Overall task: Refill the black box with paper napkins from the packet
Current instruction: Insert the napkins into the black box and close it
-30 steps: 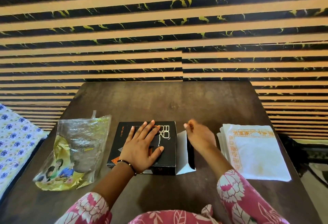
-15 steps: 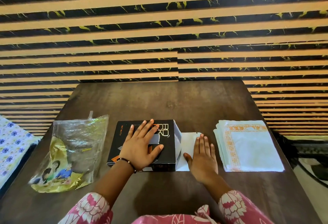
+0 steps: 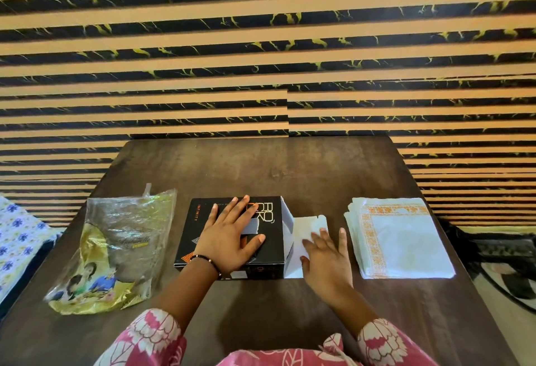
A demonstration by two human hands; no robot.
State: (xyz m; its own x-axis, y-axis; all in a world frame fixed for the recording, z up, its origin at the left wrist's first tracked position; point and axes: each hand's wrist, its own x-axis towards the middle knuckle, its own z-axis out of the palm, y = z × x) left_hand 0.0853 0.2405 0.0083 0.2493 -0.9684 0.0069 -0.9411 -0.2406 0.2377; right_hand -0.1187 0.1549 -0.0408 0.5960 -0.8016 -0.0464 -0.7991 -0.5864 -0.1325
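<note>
The black box (image 3: pixel 203 220) lies flat in the middle of the table, its right end flap (image 3: pixel 310 222) folded out white onto the tabletop. My left hand (image 3: pixel 229 235) rests palm down on the box's top, fingers spread, over its dispensing slot. Just right of the box, my right hand (image 3: pixel 326 255) lies over the opened flap with fingers apart and nothing in it. A stack of white paper napkins (image 3: pixel 406 243) with an orange border sits to the right, apart from my hand. The crumpled clear-and-gold packet (image 3: pixel 113 252) lies on the left.
The dark wooden table (image 3: pixel 261 168) stretches to a striped black-and-tan wall. A blue-flowered white cloth (image 3: pixel 17 238) sits off the table's left edge. Dark objects lie on the floor at the right (image 3: pixel 499 252).
My right hand let go of the box's end flap, laid it flat on the table, then slid slightly right over it. My left hand stayed on the box top.
</note>
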